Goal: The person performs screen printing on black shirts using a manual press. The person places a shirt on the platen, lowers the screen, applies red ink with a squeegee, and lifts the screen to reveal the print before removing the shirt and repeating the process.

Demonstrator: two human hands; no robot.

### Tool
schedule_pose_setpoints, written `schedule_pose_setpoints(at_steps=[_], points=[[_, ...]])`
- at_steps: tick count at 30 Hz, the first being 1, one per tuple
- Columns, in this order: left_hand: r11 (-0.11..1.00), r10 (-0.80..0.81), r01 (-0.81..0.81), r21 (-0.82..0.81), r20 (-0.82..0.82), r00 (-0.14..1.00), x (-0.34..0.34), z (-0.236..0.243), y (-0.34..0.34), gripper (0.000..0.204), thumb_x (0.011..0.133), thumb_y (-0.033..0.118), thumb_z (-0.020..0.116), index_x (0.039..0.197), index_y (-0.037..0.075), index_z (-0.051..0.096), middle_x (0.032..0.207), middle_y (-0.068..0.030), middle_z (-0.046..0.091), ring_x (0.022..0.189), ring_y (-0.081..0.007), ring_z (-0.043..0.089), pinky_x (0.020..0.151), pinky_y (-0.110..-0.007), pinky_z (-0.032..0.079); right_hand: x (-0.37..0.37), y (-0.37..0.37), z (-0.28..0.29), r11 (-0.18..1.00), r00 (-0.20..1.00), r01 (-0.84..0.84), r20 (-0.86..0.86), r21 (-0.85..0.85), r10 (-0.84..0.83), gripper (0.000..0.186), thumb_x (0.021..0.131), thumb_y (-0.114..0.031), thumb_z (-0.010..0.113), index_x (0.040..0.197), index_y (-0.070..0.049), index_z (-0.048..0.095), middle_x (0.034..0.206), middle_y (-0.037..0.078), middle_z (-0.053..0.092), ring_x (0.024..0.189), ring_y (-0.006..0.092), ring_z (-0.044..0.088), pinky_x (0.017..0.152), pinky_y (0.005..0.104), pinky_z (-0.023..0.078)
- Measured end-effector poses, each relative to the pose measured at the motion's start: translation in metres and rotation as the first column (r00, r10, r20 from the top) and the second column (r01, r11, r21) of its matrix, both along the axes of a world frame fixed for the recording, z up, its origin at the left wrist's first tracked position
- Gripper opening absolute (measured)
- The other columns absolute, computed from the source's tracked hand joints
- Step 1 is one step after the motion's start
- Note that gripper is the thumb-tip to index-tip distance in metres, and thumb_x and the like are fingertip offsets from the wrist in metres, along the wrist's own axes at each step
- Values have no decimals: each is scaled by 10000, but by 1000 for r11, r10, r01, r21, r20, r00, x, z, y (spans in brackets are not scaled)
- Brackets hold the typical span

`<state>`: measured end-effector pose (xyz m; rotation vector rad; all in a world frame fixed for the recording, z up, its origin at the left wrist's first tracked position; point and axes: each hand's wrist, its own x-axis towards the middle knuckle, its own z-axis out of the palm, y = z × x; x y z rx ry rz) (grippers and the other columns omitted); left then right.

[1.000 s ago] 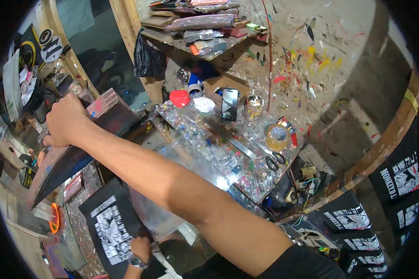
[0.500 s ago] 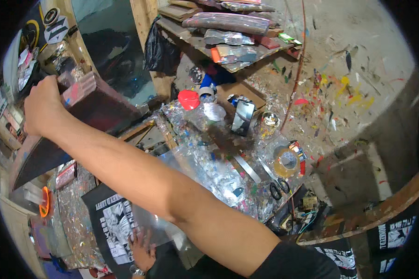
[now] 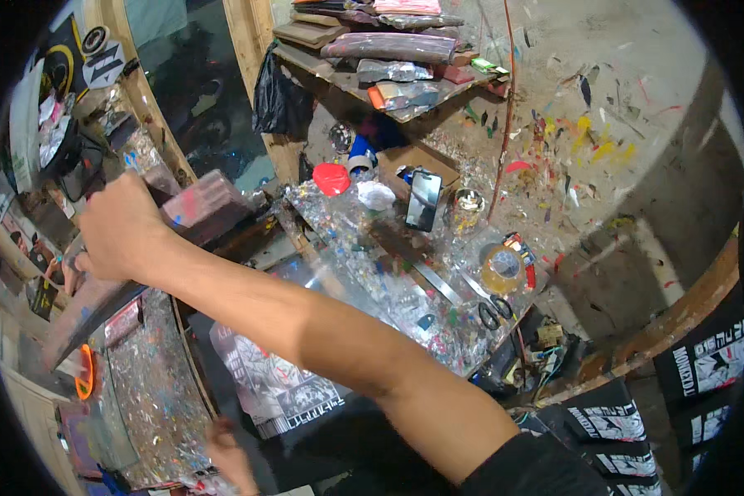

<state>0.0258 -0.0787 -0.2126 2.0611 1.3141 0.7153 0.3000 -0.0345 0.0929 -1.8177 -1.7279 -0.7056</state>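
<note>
clenched around the near edge of the paint-stained wooden frame point(image 3: 97, 309), the right hand point(image 3: 124, 229) has its fingers curled over the bar, knuckles up, with no gap showing between palm and wood; the fingertips are mostly hidden on the far side. the frame stands tilted at the left, over the speckled worktop point(image 3: 153, 388), and the right forearm stretches across the view to reach it. it looks stiff and fairly weighty, so a full fist on the bare outer bar seems the sure hold, while a pinch near a corner would probably let it twist; the crusted paint may feel rough rather than slick. the left hand point(image 3: 226, 455) is low down and blurred, beside the left side of the black printed cloth point(image 3: 293, 401); whether its fingers are spread or closed, and whether they touch the fabric, i cannot tell. the cloth lies below the right forearm, print upward and partly covered by that arm. it should be light, soft and quick to crease, best taken by a plain dark margin, away from the print.
</note>
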Motion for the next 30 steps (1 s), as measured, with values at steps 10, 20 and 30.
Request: schedule_pose_setpoints(at_steps=[10, 20, 30], points=[[926, 262, 144, -349, 869, 420, -50, 21, 12, 674, 1085, 455, 497, 1596, 72, 279, 1564, -172, 385, 1429, -301, 402, 1227, -485, 311, -84, -137, -230, 977, 971, -183, -135, 109, 197, 562, 914, -597, 646, 981, -40, 688, 945, 92, 668, 977, 286, 648, 950, 489, 458], [692, 371, 204, -692, 584, 722, -71, -94, -1, 1000, 966, 680, 498, 1580, -79, 281, 1653, -320, 168, 1395, -540, 389, 1104, -640, 399, 229, -287, -372, 645, 549, 735, -376, -209, -747, 651, 949, -358, 716, 1429, -1, 460, 1205, 283, 634, 1099, 481, 613, 923, 544, 492], [637, 390, 83, -766, 413, 823, -19, -109, 44, 867, 972, 545, 528, 1556, -61, 319, 1573, -286, 285, 1333, -470, 447, 1090, -590, 415, 269, -272, -384, 535, 501, 785, -187, -312, -845, 724, 977, -487, 632, 1596, -218, 369, 1114, 279, 670, 936, 476, 671, 784, 554, 548]])
